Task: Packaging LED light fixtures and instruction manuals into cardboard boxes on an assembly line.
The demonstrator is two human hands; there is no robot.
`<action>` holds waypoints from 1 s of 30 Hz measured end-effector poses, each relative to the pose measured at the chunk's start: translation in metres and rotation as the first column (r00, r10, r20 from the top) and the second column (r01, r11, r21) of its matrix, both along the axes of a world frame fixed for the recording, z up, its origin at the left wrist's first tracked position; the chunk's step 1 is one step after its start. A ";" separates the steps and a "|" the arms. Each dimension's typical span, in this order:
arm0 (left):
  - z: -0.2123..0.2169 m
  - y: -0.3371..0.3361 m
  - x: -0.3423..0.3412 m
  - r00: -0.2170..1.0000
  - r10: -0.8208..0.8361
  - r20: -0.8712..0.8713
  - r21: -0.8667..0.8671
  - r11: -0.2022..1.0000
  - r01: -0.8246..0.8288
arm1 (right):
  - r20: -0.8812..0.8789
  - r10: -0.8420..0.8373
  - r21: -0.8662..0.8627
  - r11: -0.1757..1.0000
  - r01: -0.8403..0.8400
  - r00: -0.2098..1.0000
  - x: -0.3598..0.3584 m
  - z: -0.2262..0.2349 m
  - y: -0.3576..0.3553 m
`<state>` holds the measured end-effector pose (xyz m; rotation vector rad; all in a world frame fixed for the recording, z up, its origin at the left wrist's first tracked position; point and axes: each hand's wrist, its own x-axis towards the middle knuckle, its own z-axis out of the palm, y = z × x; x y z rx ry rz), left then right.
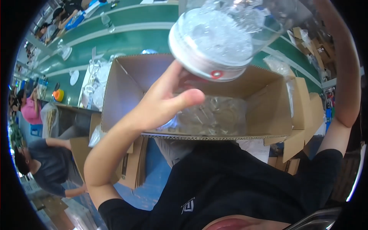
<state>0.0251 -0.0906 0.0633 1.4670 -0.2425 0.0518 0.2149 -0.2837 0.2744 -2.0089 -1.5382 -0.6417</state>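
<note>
A clear plastic cylinder with a thick white round base [210, 48] is held up over an open cardboard box. It is tilted, its base toward me, with a small red ring mark on the rim. My left hand [163, 97] is closed on the base from below, the thumb sticking out and the other fingers partly hidden behind it. My right arm rises along the right side and leaves the picture at the top, so the right hand is out of sight. Inside the cardboard box [270, 105] lie clear, plastic-wrapped pieces [214, 115].
Behind the box runs a green workbench [134, 40] with a clear bottle [108, 22] and bagged clear parts [101, 78]. Flattened cardboard [134, 165] stands below at left. A co-worker [51, 165] handles cardboard at the left; more people sit farther off. Cartons [306, 111] stand right.
</note>
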 end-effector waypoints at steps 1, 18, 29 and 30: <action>0.004 -0.003 0.001 1.000 0.026 -0.012 -0.050 0.998 -0.026 | -0.019 0.082 0.013 0.997 -0.082 0.996 -0.007 0.006 0.000; 0.009 -0.026 0.002 0.932 0.363 -0.003 -0.066 0.930 -0.362 | -0.264 0.173 -0.034 0.982 -0.188 0.949 -0.053 0.020 -0.037; 0.051 -0.027 0.001 0.491 0.211 0.845 0.254 0.650 -0.716 | -0.713 0.201 0.188 0.978 -0.093 0.672 0.047 -0.057 -0.123; 0.064 -0.032 0.007 0.389 0.148 0.909 0.231 0.597 -0.768 | -0.840 0.219 0.278 0.959 0.047 0.497 0.063 -0.073 -0.129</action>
